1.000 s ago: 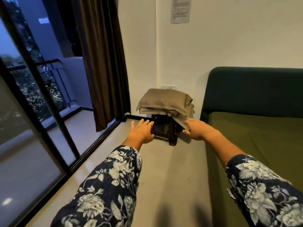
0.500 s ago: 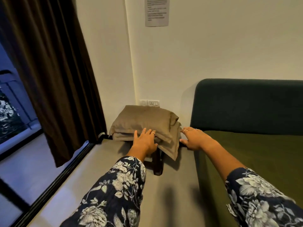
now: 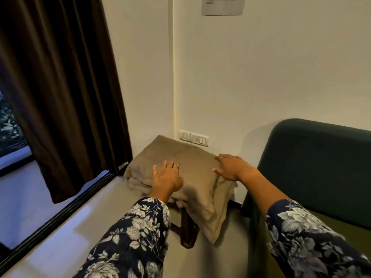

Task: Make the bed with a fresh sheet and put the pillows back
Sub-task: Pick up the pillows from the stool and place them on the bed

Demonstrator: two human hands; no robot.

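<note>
A stack of tan pillows [image 3: 192,167] lies on a small dark wooden stool [image 3: 185,223] in the corner beside the bed. The top pillow's open end droops over the stool's front. My left hand [image 3: 167,177] rests flat on the near left part of the top pillow, fingers spread. My right hand [image 3: 230,167] lies on its right edge, fingers apart. Neither hand grips the fabric. The bed [image 3: 345,227] at the right wears an olive green sheet below a dark green padded headboard [image 3: 321,167].
A brown curtain [image 3: 66,97] hangs at the left beside a glass sliding door with a dark floor track [image 3: 60,213]. A switch and socket plate [image 3: 193,138] sits on the wall behind the pillows. A paper notice [image 3: 222,5] is stuck high on the wall.
I have moved closer to the corner. Both hands went from reaching in front of the stool to lying on top of the pillow stack.
</note>
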